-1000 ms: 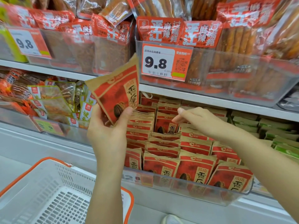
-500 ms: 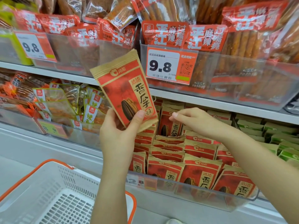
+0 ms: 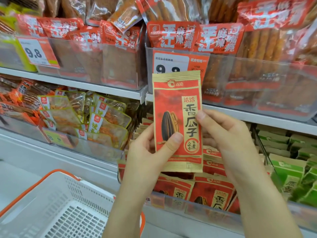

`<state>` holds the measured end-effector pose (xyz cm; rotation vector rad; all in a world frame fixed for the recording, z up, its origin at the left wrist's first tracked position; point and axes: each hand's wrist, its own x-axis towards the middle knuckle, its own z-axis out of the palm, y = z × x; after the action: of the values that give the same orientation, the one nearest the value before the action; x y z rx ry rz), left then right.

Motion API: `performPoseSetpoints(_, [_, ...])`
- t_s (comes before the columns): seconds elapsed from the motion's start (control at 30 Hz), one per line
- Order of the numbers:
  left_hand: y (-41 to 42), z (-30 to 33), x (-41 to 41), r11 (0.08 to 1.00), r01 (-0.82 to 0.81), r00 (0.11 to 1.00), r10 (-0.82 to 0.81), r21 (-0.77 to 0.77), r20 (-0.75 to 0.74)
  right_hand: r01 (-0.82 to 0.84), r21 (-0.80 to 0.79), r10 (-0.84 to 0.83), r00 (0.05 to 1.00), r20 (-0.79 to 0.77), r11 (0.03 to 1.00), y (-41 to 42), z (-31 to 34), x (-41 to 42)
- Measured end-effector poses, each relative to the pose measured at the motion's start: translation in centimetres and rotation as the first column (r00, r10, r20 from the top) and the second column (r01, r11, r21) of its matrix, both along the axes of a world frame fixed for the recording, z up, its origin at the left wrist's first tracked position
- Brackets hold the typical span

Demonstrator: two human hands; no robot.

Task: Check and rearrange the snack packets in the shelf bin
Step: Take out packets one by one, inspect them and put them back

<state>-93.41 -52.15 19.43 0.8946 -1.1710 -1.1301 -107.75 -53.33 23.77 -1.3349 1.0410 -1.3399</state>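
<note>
Now — left hand (image 3: 147, 152) and right hand (image 3: 223, 133) are both pinching the flat red-and-gold paper seed packet (image 3: 177, 121) | looking light, soft, crinkly — side edges are seeming best for holding.

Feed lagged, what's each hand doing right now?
Left hand: grips the sunflower seed packet, thumb across its front.
Right hand: pinches the packet's right edge.

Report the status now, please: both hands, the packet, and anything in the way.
Left hand and right hand both grip one red seed packet, upright, front facing the camera. Held above the shelf bin. Nothing in the way.
</note>
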Motion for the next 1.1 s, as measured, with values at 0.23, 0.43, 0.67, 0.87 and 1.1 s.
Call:
performPoseSetpoints(0.23, [0.3,0.1,-1.4,1.0,0.012,0.994,-0.009,0.027,-0.11,0.07,0.038,-0.074,0.993,0.094,0.997,0.2,-1.6,-0.8])
performPoseSetpoints(0.43, [0.5,-0.2,-0.9,0.999,0.046,0.997,-0.045,0.009,-0.054,0.104,0.027,-0.106,0.991,0.08,0.994,0.6,-1.8,-1.7])
performPoseSetpoints(0.67, [0.5,-0.3,-0.5,1.0,0.014,0.999,-0.014,0.008,-0.03,0.111,0.041,-0.114,0.989,0.092,0.993,1.0,-2.3,-1.5])
performPoseSetpoints(0.87, [0.4,-0.9,-0.1,0.986,-0.168,0.982,0.166,0.01,0.095,0.117,0.076,-0.132,0.961,0.243,0.99,0.8,-2.3,-1.2])
performPoseSetpoints(1.1, [0.0,-2.3,0.4,0.891,-0.415,0.795,0.453,-0.183,0.404,0.144,0.096,-0.16,0.97,0.182,0.985,0.8,-2.6,-0.6])
